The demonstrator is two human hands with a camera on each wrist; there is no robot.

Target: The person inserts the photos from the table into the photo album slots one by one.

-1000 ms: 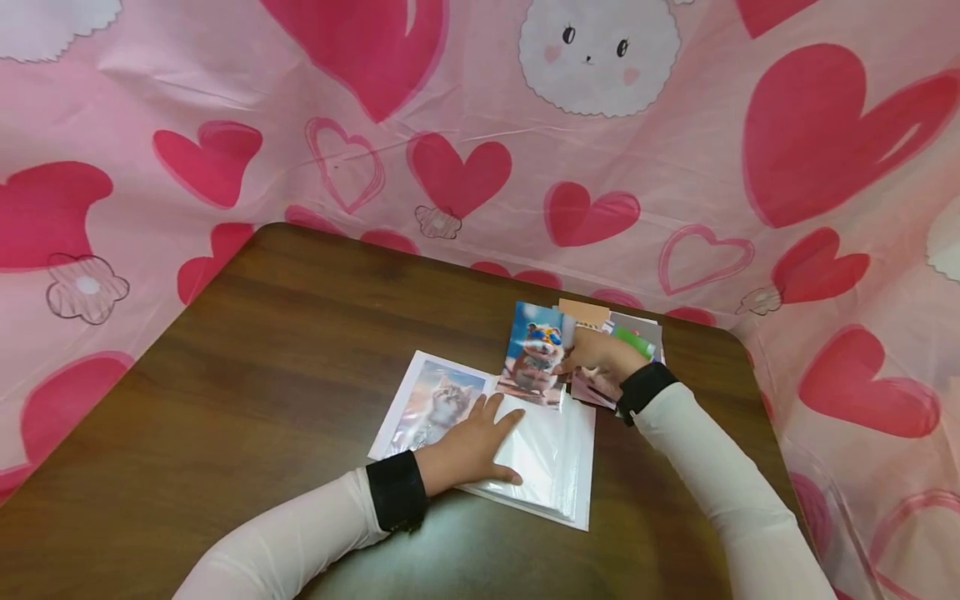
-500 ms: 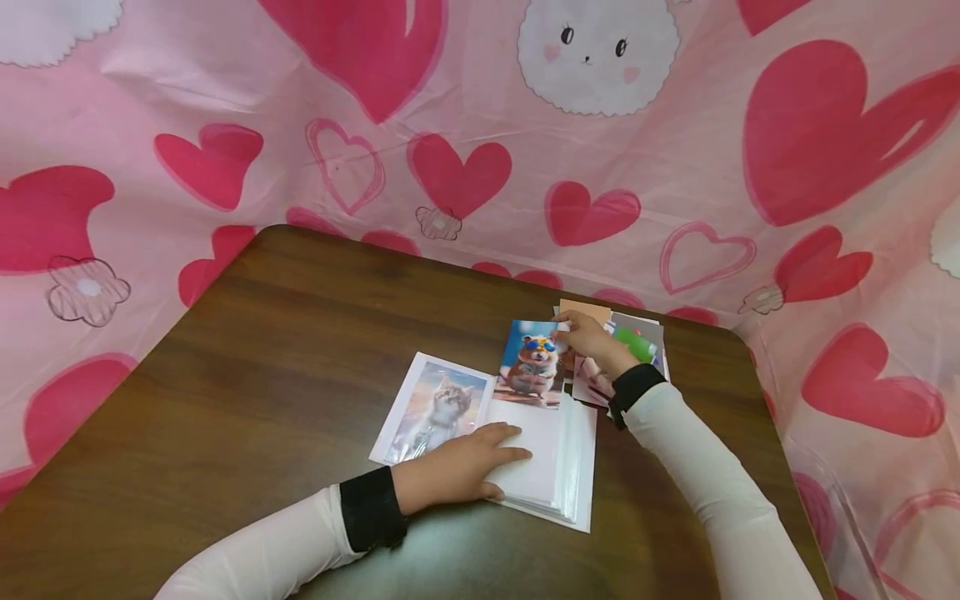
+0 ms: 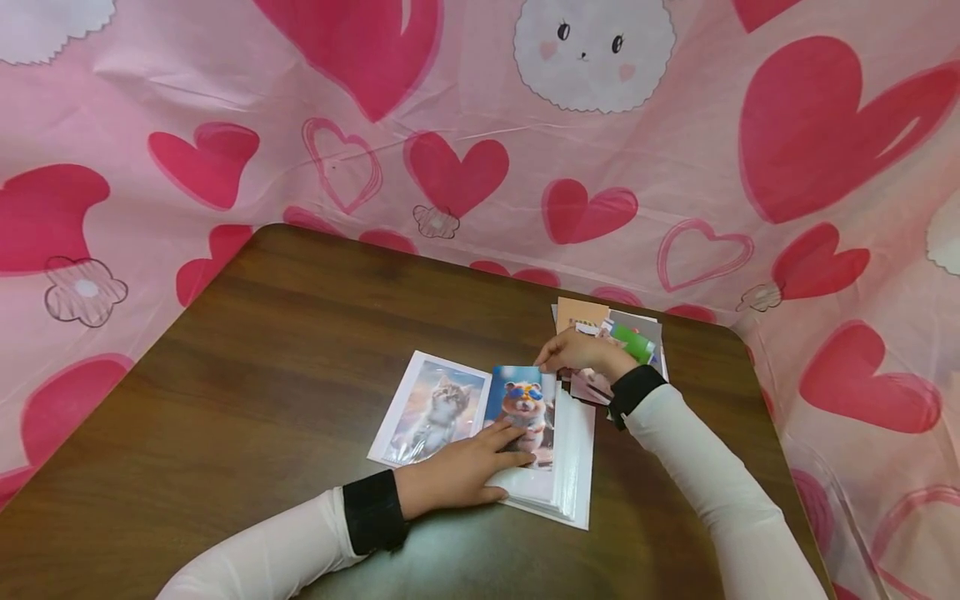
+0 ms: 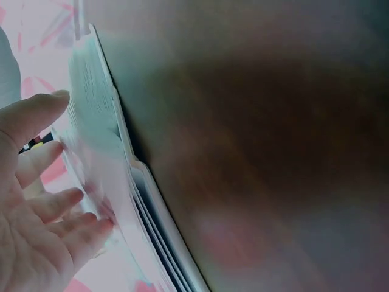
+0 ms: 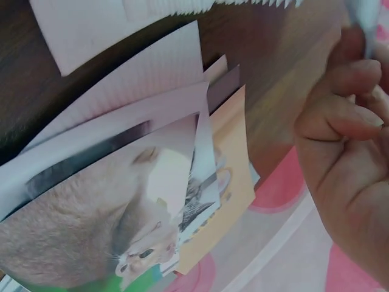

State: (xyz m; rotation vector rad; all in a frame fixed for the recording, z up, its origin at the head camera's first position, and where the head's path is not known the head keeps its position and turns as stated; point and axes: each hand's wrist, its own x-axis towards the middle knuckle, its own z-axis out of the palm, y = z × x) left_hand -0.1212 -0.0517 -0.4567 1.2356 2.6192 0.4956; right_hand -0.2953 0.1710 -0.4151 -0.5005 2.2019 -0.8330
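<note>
An open white photo album (image 3: pixel 579 475) lies on the brown table, a kitten photo (image 3: pixel 442 407) in its left pocket. Over the right page is a photo of a hamster in sunglasses (image 3: pixel 517 390), mostly within the page's outline. My right hand (image 3: pixel 588 352) pinches its upper right corner; in the right wrist view the fingers (image 5: pixel 349 115) close on a thin edge. My left hand (image 3: pixel 457 473) rests on the album with fingers spread, its fingertips over the photo's lower part. The album's stacked sleeves (image 4: pixel 97 103) show beside that hand in the left wrist view.
A loose pile of photos (image 3: pixel 633 342) lies beyond the album at the right, under my right forearm and hand. In the right wrist view a cat photo (image 5: pixel 91 225) tops it. A pink heart-print cloth (image 3: pixel 465 83) hangs behind the table's far edge (image 3: pixel 420 252).
The hamster photo has slid down toward me over the right page, my right hand moving with it at its top corner. My left hand has shifted rightward and lower on the album.
</note>
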